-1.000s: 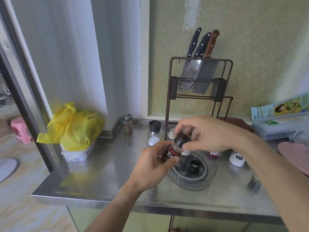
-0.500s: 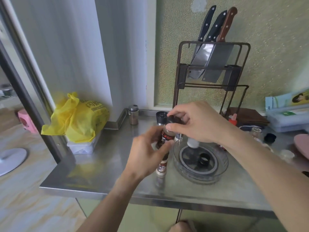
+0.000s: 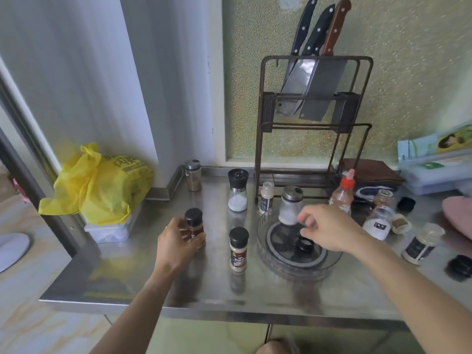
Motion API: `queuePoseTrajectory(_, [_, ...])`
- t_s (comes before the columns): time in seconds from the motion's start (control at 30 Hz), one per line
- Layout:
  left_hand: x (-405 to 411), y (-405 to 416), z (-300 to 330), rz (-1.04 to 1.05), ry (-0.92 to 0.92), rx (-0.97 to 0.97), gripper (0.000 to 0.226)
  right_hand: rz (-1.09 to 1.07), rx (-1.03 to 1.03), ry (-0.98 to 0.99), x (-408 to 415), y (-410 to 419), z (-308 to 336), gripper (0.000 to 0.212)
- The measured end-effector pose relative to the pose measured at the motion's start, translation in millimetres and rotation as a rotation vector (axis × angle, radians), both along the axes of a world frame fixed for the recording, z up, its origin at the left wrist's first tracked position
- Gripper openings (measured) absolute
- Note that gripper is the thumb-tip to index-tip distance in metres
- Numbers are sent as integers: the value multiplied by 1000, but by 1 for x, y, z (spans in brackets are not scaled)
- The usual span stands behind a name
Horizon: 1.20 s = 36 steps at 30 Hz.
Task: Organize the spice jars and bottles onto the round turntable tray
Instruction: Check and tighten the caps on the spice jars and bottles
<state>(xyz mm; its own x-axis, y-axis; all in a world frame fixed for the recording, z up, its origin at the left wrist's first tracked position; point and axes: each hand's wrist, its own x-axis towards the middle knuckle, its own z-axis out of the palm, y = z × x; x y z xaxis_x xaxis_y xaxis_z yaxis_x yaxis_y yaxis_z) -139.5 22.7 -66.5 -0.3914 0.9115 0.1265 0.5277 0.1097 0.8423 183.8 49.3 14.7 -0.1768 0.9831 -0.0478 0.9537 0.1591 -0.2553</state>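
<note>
Left hand [image 3: 178, 241] grips a capped jar [image 3: 194, 227] on the counter; right hand [image 3: 329, 229] hovers loose-fingered, empty, over the tray [image 3: 265, 254] (next: lift jar in)

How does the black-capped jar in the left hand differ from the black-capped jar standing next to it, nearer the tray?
The jar in the left hand holds reddish-brown spice; the free jar holds pale beige spice. The left hand wraps the first and hides most of it; the second stands untouched with its label in view. The held jar is farther from the round tray; the free one stands just beside its rim. Both are upright on the steel counter, outside the tray, with black caps.
</note>
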Motion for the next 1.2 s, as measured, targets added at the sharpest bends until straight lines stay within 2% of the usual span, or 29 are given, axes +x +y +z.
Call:
queuePoseTrajectory(0.13, [2,1,-1,-47,68,-65,42,17,-54,-120,2,2,-22,52])
queuePoseTrajectory(0.2, [0,-6,7,-69,118,-90,67,39,-83,-173,2,1,-30,58])
queuePoseTrajectory(0.27, [-1,-17,30,-48,148,50,86,55,-88,-200,5,1,-37,60])
queuePoseTrajectory(0.37, [18,-20,86,-72,224,419,65,68,-57,-215,8,3,-45,55])
queuePoseTrajectory(0.43, [48,-1,118,-250,380,476,49,61,-28,-195,9,6,-47,49])
queuePoseTrajectory(0.5, [80,35,128,-470,513,284,48,51,-6,-151,10,7,-45,44])
queuePoseTrajectory(0.57, [108,78,122,-573,631,21,61,33,23,-69,11,6,-40,40])
queuePoseTrajectory(0.63, [129,113,110,-542,707,-152,65,14,63,51,17,5,-34,38])
queuePoseTrajectory(0.7, [142,133,98,-455,653,-244,56,6,93,174,25,3,-27,37])
queuePoseTrajectory(0.87, [161,158,74,-322,560,-276,53,44,92,416,44,-4,-15,40])
queuePoseTrajectory(1.1, [171,158,60,-181,448,-255,44,67,73,522,50,-10,-14,36])
queuePoseTrajectory(1.2, [175,150,55,-163,426,-237,29,53,57,586,50,-12,-12,34])
